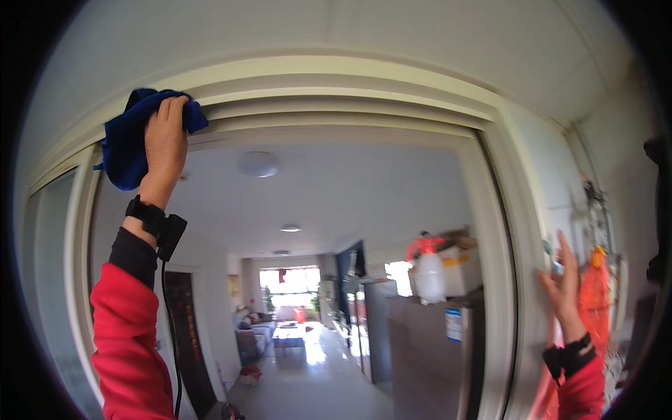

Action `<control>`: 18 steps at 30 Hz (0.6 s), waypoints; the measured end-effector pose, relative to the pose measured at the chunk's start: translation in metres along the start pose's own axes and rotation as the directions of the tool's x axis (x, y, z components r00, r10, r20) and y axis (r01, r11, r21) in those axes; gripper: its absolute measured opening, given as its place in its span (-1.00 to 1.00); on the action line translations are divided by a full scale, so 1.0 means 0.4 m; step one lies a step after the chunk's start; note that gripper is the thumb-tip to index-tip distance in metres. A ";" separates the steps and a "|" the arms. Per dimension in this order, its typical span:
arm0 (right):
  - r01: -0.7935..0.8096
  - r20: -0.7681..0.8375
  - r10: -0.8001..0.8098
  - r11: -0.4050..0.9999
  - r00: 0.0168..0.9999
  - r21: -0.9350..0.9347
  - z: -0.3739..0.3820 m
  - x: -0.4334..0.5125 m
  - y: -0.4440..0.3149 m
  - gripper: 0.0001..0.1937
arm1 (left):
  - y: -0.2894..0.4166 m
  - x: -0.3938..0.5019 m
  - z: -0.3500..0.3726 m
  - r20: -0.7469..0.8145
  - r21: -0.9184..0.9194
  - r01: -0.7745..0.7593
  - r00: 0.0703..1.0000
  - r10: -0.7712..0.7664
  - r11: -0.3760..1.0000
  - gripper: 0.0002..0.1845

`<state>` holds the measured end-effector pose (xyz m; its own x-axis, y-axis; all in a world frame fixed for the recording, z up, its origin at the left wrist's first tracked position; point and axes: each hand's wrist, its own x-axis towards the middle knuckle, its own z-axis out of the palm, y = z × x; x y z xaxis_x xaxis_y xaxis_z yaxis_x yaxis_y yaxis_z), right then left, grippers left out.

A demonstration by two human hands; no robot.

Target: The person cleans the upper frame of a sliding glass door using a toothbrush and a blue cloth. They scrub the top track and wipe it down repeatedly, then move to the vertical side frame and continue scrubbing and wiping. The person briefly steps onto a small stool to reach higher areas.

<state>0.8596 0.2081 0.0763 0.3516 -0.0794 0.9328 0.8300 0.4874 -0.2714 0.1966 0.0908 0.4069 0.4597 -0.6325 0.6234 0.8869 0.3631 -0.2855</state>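
My left hand (pixel 167 134) is raised high and grips a dark blue cloth (pixel 126 142). The cloth lies against the grooved overhead track (pixel 325 100) of a pale sliding-door frame, near its left end. On the right, my right hand (pixel 566 283) is held up beside the right door jamb (pixel 517 252), its fingers apart and nothing visible in them. Whether it touches the jamb or the wall, I cannot tell. At the left edge stands a glass sliding-door panel (pixel 52 247).
Beyond the doorway a white spray bottle with a red top (pixel 431 273) and a cardboard box (pixel 462 268) sit on a tall grey refrigerator (pixel 428 357). An orange plastic bag (pixel 594 294) hangs by my right hand. A black cable (pixel 170 315) runs down along my left arm.
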 end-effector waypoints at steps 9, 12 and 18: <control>-0.084 0.052 0.084 0.996 0.995 -0.001 -0.021 0.009 -0.093 0.06 | 0.709 0.182 0.163 0.288 -0.943 0.211 0.905 -0.314 -0.255 -0.83; 0.006 0.044 -0.003 0.998 0.999 -0.064 -0.027 0.009 -0.090 0.03 | 0.879 0.236 0.180 0.021 -0.920 0.114 0.970 -0.244 0.374 -0.90; 0.132 0.040 -0.128 0.987 0.991 -0.091 -0.035 0.015 -0.090 -0.04 | 1.185 0.331 0.194 0.174 -0.982 0.158 0.970 -0.171 -0.103 -0.56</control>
<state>0.8379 0.1777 0.0883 0.2246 -0.1068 0.9686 0.9048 0.3920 -0.1666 0.6743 0.2322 0.4108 0.2864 -0.5561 0.7802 0.0264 -0.8094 -0.5866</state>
